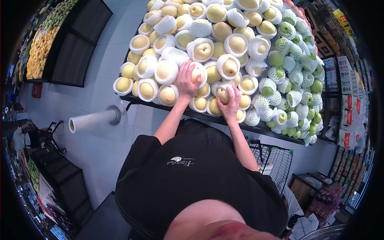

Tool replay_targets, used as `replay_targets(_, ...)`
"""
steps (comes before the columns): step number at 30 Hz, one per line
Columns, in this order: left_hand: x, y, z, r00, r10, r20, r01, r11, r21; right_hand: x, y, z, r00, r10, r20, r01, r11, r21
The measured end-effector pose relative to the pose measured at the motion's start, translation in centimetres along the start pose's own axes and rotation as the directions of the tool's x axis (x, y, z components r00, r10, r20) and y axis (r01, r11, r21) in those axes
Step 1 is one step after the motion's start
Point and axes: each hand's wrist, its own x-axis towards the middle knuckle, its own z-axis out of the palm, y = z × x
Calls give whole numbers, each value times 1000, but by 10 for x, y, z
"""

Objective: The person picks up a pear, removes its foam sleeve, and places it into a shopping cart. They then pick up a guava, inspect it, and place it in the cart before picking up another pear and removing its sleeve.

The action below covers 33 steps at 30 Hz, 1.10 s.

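Note:
Yellow fruits in white foam nets are piled on a dark-edged display stand. My left hand has its fingers curled round the left side of a netted yellow fruit near the front of the pile. Lower and to the right, my right hand grips another netted yellow fruit, thumb on its front and fingers over its right side. Both fruits rest among the others in the pile.
Green fruits in foam nets fill the stand's right part. A bag roll stands at the left, a wire shopping cart at the lower right. Another fruit stand is at the upper left, packed shelves at the far right.

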Motion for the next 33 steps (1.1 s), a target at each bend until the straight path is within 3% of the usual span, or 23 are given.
replay_targets(15, -6, 4, 3, 1000, -5, 13, 4, 999, 53, -4, 6, 0, 998, -22, -53, 24, 999, 26)
replay_targets(19, -13, 39, -7, 996, -70, 54, 52, 958, 282, -5, 8, -5, 999, -29, -36, 31, 998, 57)
replay_targets(22, -36, 53, -7, 979, -123, 160, 67, 946, 317, -3, 9, -10, 999, -39, -9, 40, 995, 89)
replay_targets(29, -59, 89, -15, 946, -205, 252, 33, 833, 552, -4, 14, -15, 998, -45, 33, 41, 991, 125)
replay_targets(33, -65, 95, -33, 952, -209, 225, 114, 920, 375, -3, 15, -18, 998, -53, 38, 47, 990, 131)
